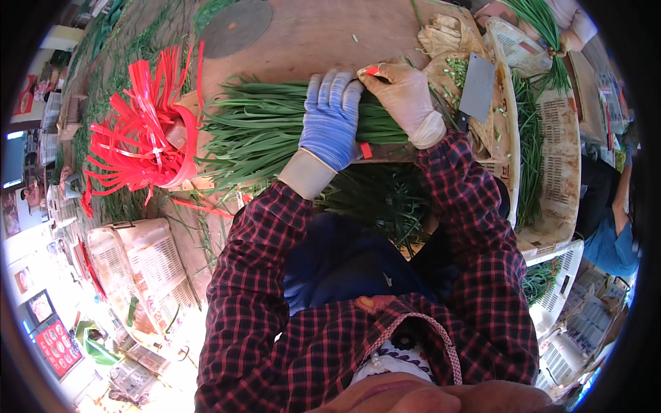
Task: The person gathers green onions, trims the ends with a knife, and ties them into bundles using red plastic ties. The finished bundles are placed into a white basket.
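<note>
A large bundle of long green leafy stalks, likely garlic chives (258, 111), lies across the wooden board (330, 31). My left hand (332, 116), in a blue-and-white glove, presses flat on top of the bundle with its fingers pointing away from me. To its right, my right hand (405, 95), in a pale thin glove, pinches the end of a red plastic strip (372, 70) above the bundle's far edge. The strip's other end (366, 150) shows at the near edge, beside my left palm. A cleaver (476, 88) rests on a cloth to the right, near chopped stalk pieces (457, 72).
Red plastic strips (150, 134) hang in a bunch at the left. White plastic crates (560, 155) with greens stand at the right; another crate (144, 273) is at lower left. A round dark disc (235, 28) lies on the board. At upper right, another person's hand (565, 44) holds greens.
</note>
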A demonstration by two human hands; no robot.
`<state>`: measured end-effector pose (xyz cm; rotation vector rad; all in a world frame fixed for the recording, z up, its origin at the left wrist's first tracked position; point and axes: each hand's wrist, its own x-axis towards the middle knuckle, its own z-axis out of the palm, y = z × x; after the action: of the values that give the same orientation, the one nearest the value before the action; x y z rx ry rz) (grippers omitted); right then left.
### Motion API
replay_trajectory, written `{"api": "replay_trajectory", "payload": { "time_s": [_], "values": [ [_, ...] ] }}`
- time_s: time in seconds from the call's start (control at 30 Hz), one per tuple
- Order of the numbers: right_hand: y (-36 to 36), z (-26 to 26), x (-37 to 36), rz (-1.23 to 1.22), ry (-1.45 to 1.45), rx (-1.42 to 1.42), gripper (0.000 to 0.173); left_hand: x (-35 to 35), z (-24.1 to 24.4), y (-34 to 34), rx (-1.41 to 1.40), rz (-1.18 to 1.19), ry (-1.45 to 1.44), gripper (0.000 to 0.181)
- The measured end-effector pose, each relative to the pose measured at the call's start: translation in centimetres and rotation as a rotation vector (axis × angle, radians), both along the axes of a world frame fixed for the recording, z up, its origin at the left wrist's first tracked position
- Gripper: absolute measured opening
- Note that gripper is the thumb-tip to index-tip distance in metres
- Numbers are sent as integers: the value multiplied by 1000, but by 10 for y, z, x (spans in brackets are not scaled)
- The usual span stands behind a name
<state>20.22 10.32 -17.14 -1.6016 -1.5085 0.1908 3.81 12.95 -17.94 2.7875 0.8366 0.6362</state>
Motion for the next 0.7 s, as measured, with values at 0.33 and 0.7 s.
{"api": "replay_trajectory", "payload": {
  "time_s": [0.33, 0.7],
  "values": [
    [-31, 10, -15, 152, -542, 124, 10, 15, 1, 28, -113, 59, 291, 99],
    [-28, -4, 1, 234, -297, -28, 40, 18, 1, 47, -205, -15, 319, 100]
  ]
}}
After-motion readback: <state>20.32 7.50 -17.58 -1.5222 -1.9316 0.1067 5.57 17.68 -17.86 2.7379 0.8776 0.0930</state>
